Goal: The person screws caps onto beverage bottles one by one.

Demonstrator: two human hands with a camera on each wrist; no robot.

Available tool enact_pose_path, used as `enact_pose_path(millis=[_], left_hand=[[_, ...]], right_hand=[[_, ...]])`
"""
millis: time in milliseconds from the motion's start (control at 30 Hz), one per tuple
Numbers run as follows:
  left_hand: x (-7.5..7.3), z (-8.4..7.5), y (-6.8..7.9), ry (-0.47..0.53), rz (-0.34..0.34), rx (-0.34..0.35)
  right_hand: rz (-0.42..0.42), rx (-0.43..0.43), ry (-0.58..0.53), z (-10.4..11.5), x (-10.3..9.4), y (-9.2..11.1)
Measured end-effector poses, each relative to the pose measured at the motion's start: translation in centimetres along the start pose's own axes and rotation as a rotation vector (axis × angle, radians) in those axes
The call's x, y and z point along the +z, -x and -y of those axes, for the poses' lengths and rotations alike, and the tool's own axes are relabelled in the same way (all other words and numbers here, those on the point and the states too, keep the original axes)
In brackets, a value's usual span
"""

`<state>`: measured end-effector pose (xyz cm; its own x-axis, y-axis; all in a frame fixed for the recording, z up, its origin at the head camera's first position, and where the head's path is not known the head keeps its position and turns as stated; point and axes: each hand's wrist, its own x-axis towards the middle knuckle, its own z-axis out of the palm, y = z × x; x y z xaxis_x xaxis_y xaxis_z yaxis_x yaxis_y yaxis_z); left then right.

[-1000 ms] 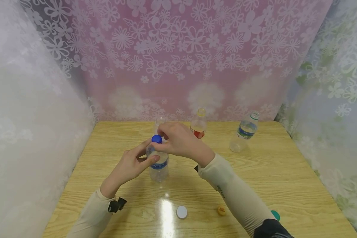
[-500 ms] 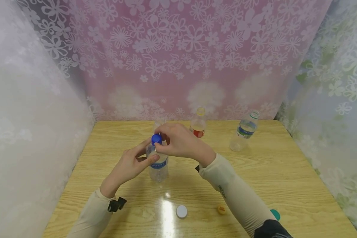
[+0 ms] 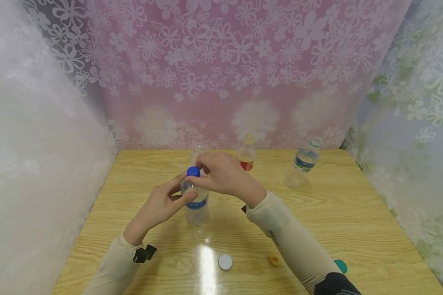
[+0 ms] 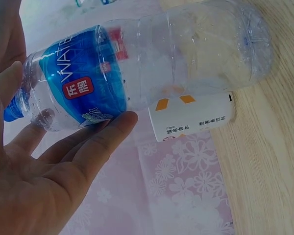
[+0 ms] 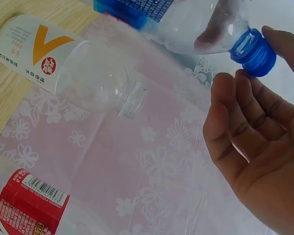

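A clear plastic water bottle (image 3: pixel 197 215) with a blue label stands upright on the table, a blue cap (image 3: pixel 193 171) on its neck. My left hand (image 3: pixel 162 205) holds the bottle around its upper part, thumb in front, fingers at the far side. At the neck, my right hand (image 3: pixel 223 174) has its thumb and fingertips about the blue cap. In the right wrist view the thumb touches one side of the cap (image 5: pixel 259 58), and a fingertip meets the opposite side. Part of the bottle is hidden by the hands in the head view.
Behind the hands stand uncapped bottles: one with a white label (image 5: pixel 39 54), one with a red label (image 3: pixel 245 164), and one with a blue-green label (image 3: pixel 305 160) at right. Near the front lie a white cap (image 3: pixel 225 262), an orange cap (image 3: pixel 275 259) and a green cap (image 3: pixel 341 266).
The right thumb and fingers have shifted slightly around the blue cap, the thumb coming to the front and then back left. The left hand and bottle stay nearly still.
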<state>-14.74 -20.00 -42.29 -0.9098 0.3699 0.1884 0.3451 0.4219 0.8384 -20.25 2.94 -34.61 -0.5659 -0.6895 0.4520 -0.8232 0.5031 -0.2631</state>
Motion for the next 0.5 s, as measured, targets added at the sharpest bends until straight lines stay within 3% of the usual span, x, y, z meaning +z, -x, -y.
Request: enact_pose_path(millis=[100, 200, 300, 500], left_hand=[[0.0, 0.02, 0.0, -0.001, 0.004, 0.007], [0.02, 0.04, -0.03, -0.003, 0.004, 0.011], [0.04, 0.02, -0.05, -0.01, 0.001, 0.005], [0.13, -0.07, -0.09, -0.01, -0.002, -0.002]], right_hand=[[-0.003, 0.017, 0.02, -0.03, 0.04, -0.02], [0.019, 0.021, -0.048, -0.09, -0.28, 0.05], [0.06, -0.01, -0.13, -0.21, -0.62, 0.04], [0.108, -0.066, -0.183, -0.4, -0.85, -0.02]])
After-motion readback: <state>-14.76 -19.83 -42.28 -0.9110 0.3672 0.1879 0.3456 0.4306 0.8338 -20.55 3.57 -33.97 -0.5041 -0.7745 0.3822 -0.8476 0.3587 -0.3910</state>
